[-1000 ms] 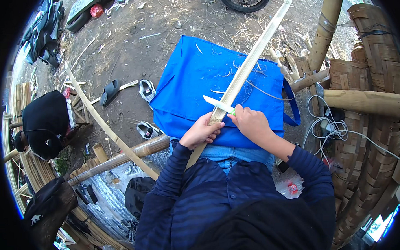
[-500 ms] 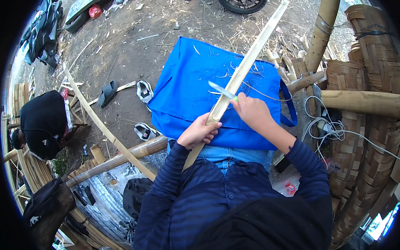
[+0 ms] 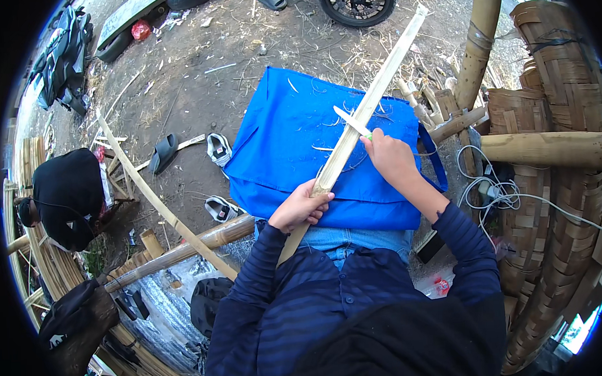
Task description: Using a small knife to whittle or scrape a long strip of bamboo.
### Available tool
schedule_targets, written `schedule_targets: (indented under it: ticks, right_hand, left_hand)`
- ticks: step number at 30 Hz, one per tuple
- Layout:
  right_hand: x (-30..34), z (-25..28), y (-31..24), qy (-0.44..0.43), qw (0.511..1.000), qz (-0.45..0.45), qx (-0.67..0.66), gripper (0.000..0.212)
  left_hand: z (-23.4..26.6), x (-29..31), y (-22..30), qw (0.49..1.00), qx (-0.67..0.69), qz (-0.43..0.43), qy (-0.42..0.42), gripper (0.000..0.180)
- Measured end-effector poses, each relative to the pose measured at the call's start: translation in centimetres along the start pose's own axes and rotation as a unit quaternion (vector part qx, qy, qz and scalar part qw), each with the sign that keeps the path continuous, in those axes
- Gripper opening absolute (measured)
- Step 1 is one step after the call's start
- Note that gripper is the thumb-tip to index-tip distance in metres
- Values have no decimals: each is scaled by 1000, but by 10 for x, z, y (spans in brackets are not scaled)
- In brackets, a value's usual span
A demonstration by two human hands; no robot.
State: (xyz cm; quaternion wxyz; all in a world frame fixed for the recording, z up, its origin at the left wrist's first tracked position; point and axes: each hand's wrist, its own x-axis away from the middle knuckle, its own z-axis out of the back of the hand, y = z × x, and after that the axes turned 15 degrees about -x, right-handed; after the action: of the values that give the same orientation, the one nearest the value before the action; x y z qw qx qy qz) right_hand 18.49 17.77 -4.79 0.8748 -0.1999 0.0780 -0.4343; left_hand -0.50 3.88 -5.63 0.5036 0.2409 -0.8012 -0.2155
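A long pale bamboo strip (image 3: 377, 92) slants from my lap up toward the far right. Around its lower part my left hand (image 3: 301, 206) is closed, thumb on top. My right hand (image 3: 391, 157) grips the green handle of a knife (image 3: 353, 122), whose blade lies across the strip about midway along. Beneath the strip, a blue cloth apron (image 3: 273, 136) covers my knees, with thin curled shavings scattered on it. Part of the knife handle is hidden by my fingers.
Another long bamboo strip (image 3: 155, 196) leans at my left beside a bamboo pole (image 3: 184, 252). Woven bamboo panels (image 3: 570, 112) and a tangled white cable (image 3: 492, 191) are at the right. A person in black (image 3: 69, 196) is at far left. Beyond stands a wheel (image 3: 356, 4).
The knife and my right hand have shifted slightly up along the strip and to the right. My left hand keeps its hold. The whole view has tilted a little.
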Motion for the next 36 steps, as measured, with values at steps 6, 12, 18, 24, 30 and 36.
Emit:
schedule_targets:
  ticks: [6, 12, 18, 24, 30, 36]
  right_hand:
    - [39, -14, -40, -48, 989, 92, -102, 32]
    - [29, -12, -22, -9, 995, 93, -42, 30]
    - [22, -16, -24, -9, 996, 73, -45, 31]
    - [32, -14, -31, -43, 991, 117, -53, 30]
    - [2, 1, 1, 35, 999, 3, -7, 29]
    - [49, -18, -44, -66, 987, 128, -75, 31]
  left_hand:
    - [9, 4, 5, 997, 60, -12, -54, 22]
    - [3, 6, 6, 999, 20, -15, -23, 25]
    - [6, 5, 6, 1000, 25, -5, -7, 22]
    - [3, 5, 4, 999, 34, -10, -16, 20]
    - [4, 4, 5, 999, 22, -15, -25, 24]
    - [7, 4, 5, 998, 58, -4, -33, 20]
